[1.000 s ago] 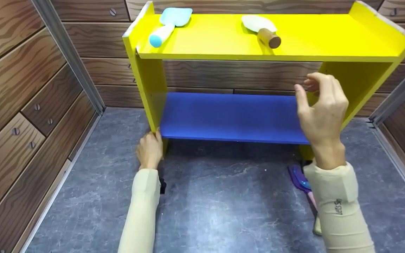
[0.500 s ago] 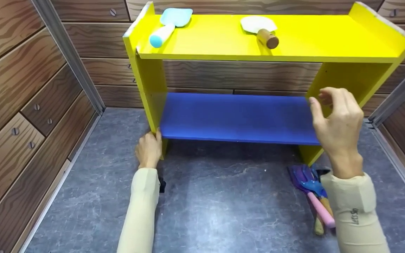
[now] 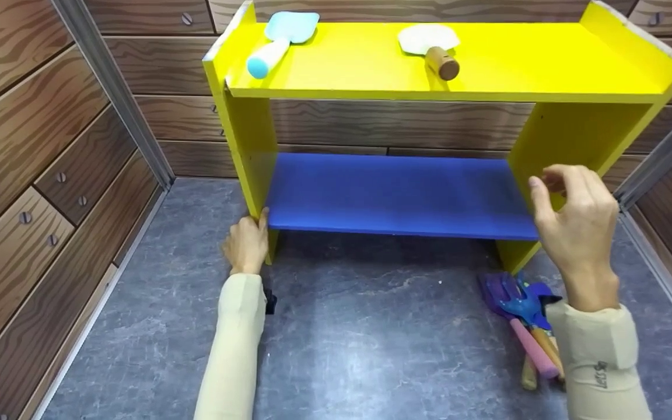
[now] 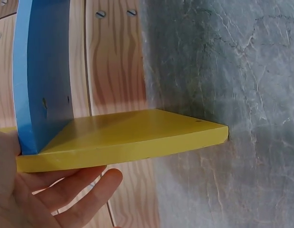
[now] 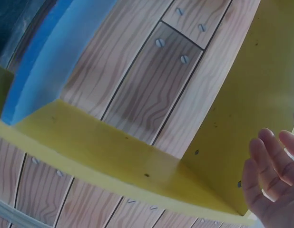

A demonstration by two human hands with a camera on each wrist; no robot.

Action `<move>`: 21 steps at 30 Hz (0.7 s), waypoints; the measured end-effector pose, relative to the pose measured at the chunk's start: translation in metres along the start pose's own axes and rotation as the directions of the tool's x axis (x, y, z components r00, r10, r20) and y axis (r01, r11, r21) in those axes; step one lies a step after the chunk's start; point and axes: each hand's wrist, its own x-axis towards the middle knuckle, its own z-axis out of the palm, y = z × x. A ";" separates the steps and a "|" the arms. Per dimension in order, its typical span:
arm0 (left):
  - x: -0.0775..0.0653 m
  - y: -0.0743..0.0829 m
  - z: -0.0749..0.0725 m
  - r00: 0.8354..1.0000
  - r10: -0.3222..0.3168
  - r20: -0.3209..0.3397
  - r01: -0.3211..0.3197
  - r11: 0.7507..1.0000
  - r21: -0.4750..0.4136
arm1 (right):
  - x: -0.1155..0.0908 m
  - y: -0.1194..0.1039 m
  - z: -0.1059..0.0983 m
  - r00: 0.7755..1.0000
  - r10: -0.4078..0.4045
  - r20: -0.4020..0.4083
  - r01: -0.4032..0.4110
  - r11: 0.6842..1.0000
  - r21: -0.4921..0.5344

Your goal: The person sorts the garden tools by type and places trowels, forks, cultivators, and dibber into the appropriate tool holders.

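Note:
A yellow shelf unit [image 3: 505, 55] with a blue lower board [image 3: 388, 195] stands upright on the floor. My left hand [image 3: 247, 245] grips the front edge of its left side panel, level with the blue board. In the left wrist view, fingers [image 4: 92, 197] lie along the outer face of the yellow panel [image 4: 123, 147]. My right hand [image 3: 578, 224] hovers before the right side panel, fingers loosely bent, holding nothing. On the top board lie a light-blue trowel [image 3: 293, 28] with a white handle and a white-bladed trowel [image 3: 429, 39] with a brown handle.
Below my right hand, a pile of garden tools lies on the grey floor [image 3: 359, 350], including a blue hand fork [image 3: 517, 303] and a pink handle [image 3: 534, 349]. Wood-patterned walls [image 3: 44, 221] close in the left, back and right sides.
My right hand has moved down and to the right, away from the blue board, so more of the garden tools shows. My left hand has stayed on the side panel.

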 end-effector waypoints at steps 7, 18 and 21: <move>0.000 0.000 -0.001 1.000 0.003 -0.008 -0.003 1.000 0.020 | -0.011 0.011 -0.008 1.000 -0.015 -0.018 0.015 1.000 -0.002; -0.001 -0.001 0.002 0.998 0.039 -0.043 -0.038 0.999 0.025 | -0.031 0.024 -0.016 1.000 -0.001 0.013 0.002 0.998 -0.060; -0.002 -0.001 0.003 0.996 0.065 -0.065 -0.063 0.998 0.026 | -0.034 0.027 -0.018 1.000 0.001 0.021 0.000 0.997 -0.073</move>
